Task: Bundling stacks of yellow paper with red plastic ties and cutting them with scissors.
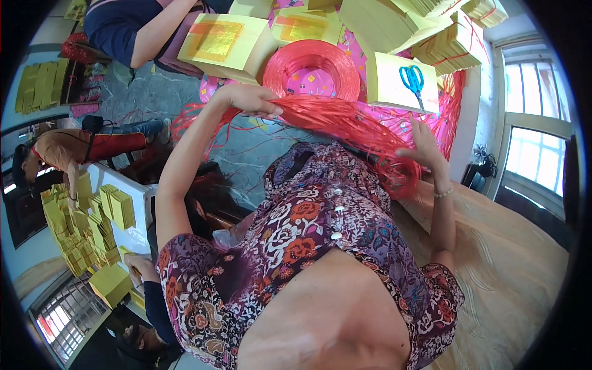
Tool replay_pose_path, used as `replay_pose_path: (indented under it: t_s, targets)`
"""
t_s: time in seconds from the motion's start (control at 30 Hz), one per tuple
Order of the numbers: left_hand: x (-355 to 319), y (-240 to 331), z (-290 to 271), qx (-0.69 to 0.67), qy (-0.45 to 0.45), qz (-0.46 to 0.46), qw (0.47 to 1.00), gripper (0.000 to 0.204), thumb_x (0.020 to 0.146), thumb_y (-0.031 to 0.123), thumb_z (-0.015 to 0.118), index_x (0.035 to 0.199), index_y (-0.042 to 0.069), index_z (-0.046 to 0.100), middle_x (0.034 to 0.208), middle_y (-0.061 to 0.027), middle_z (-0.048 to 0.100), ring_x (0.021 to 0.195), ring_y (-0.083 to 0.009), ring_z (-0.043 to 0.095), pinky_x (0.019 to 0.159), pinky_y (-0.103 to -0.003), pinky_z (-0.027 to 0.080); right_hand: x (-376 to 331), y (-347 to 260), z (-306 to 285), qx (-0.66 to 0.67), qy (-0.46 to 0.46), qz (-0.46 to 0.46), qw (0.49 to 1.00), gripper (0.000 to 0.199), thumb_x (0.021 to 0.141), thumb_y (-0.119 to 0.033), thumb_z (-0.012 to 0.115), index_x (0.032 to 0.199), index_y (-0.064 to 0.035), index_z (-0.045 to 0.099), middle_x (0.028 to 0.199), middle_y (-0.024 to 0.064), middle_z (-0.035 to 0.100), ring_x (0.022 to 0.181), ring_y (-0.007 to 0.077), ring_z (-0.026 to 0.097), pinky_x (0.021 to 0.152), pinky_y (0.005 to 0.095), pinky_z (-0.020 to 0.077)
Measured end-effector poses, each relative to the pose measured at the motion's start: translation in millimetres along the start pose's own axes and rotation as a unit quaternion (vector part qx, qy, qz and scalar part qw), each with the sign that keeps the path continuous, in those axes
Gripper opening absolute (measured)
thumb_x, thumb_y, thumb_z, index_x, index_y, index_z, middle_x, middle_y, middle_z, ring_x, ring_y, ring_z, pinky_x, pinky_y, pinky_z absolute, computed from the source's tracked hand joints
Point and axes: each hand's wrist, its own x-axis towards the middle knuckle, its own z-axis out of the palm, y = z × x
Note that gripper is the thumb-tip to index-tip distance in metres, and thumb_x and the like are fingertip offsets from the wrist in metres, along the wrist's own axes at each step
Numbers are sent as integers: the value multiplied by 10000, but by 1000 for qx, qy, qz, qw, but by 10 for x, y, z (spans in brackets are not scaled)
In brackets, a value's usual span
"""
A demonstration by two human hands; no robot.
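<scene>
My left hand (pixel 250 100) is closed around one end of a thick bundle of red plastic strands (pixel 333 116), and loose ends hang out to its left. The bundle stretches across to the right and droops in a tangle near my right hand (pixel 425 147). That hand has its thumb and fingers apart, beside the strands. Just beyond the bundle lies a ring-shaped roll of red plastic ribbon (pixel 343 61). Blue-handled scissors (pixel 412 81) rest on a stack of yellow paper (pixel 385 83) to the far right of the roll.
A pink patterned tablecloth (pixel 350 44) shows between several tied yellow paper stacks (pixel 453 46). Across the table is a person's arm (pixel 157 28). At left, other people work by a white table (pixel 137 231) with yellow paper bundles. A beige-covered bed (pixel 499 277) lies at right.
</scene>
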Motion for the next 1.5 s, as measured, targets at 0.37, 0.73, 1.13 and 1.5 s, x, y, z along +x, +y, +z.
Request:
replay_pose_path:
  t_s: [0.37,0.73,1.13,1.5]
  targets:
    - [41,1045,-5,114,-21,129,985,270,886,311,538,928,46,569,642,32,477,568,-55,429,483,-229,343,829,-1524,-466,249,43,-233,939,364,894,-248,481,1124,26,411,835,261,562,791,389,582,670,452,440]
    - [-568,452,-319,35,178,76,980,313,882,337,547,963,35,560,658,24,472,501,-48,455,462,-178,378,885,-563,-390,294,113,-168,934,276,915,-168,445,1141,-12,473,810,146,611,690,234,576,658,332,466]
    - [-613,1766,-115,-141,162,230,949,261,925,312,479,789,89,472,526,77,306,390,9,262,341,-146,207,1420,-1471,159,558,18,-265,786,295,971,-208,361,1055,-34,585,885,0,596,875,100,520,815,261,407]
    - [-837,1195,-400,-145,153,103,972,267,905,311,509,755,90,529,527,70,334,424,-1,289,399,-172,290,965,-504,-217,650,-130,-129,737,213,954,-288,419,849,-105,447,626,-57,359,550,47,341,513,189,326]
